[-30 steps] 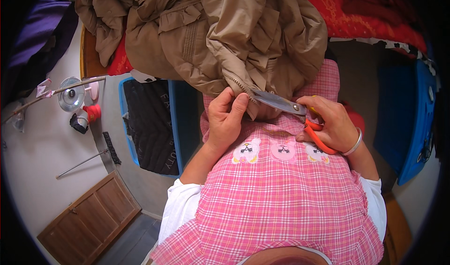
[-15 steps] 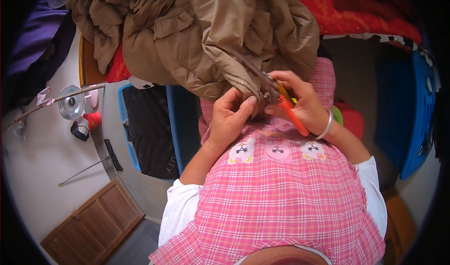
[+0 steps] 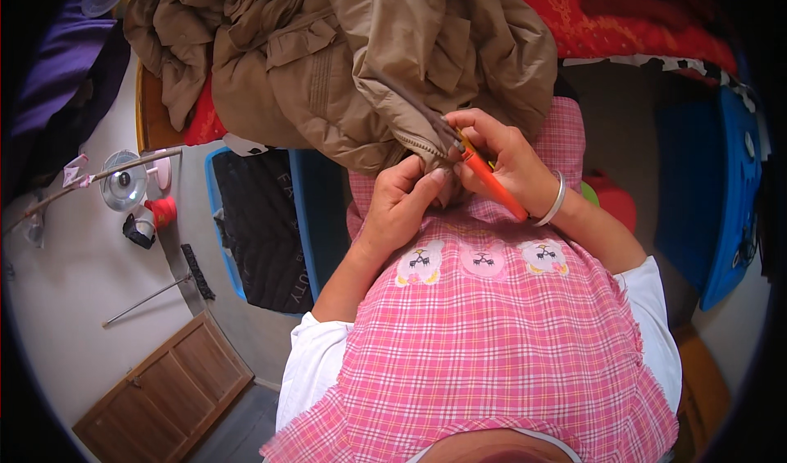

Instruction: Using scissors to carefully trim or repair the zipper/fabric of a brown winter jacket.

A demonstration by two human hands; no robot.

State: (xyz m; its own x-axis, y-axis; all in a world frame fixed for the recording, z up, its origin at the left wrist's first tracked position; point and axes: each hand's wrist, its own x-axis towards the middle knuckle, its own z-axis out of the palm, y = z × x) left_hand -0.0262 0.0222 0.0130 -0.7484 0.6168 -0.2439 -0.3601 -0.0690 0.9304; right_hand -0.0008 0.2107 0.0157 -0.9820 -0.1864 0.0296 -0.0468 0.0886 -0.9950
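A brown jacket (image 3: 385,37) lies bunched in front of me, its toothed zipper (image 3: 422,146) running down to the edge between my hands. My left hand (image 3: 399,201) is closed, pinching the cloth at the zipper's lower end between thumb and fingers. In my right hand (image 3: 508,164) is a pair of pliers with orange and yellow handles (image 3: 496,187). The pliers' dark jaws are at the zipper end, close to my left fingertips. Whether they bite on the zipper cannot be made out.
Red patterned cloth (image 3: 607,20) covers the table under the jacket. A blue bin with dark clothing (image 3: 261,225) stands at the left, and a blue container (image 3: 717,201) at the right. A red stool (image 3: 613,202) is beyond my right wrist. A fan (image 3: 125,180) stands far left.
My right hand has moved left and slightly away from me, bringing the pliers closer to the zipper end. My left hand keeps its pinch on the jacket.
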